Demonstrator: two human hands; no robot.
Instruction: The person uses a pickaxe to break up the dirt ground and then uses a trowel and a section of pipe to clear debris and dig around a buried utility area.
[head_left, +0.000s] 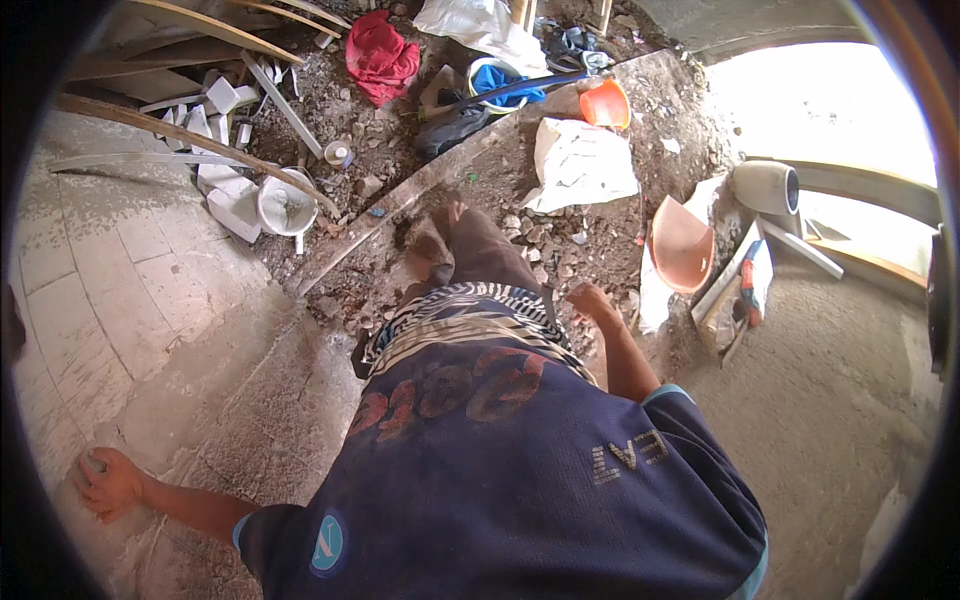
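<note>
My left hand (110,485) is out to the left with its arm stretched, its fingers apart against a rough, partly plastered wall (200,385). Nothing shows in that hand. Beside my hip hangs my right hand (592,302), its fingers loosely bent and holding nothing that I can see. Closest to it are stony rubble (545,245) and a curved, peach-coloured plastic piece (683,248). A flattened white sack (580,165) lies beyond, with an orange plastic container (605,104) at its far edge.
A long ledge (350,235) crosses the rubble. Wooden strips (180,130), white offcuts (222,95) and a white bucket (286,205) crowd the far left. Farther back are a red cloth (382,60) and a bucket with blue cloth (497,85). A white cylindrical container (764,188) lies right.
</note>
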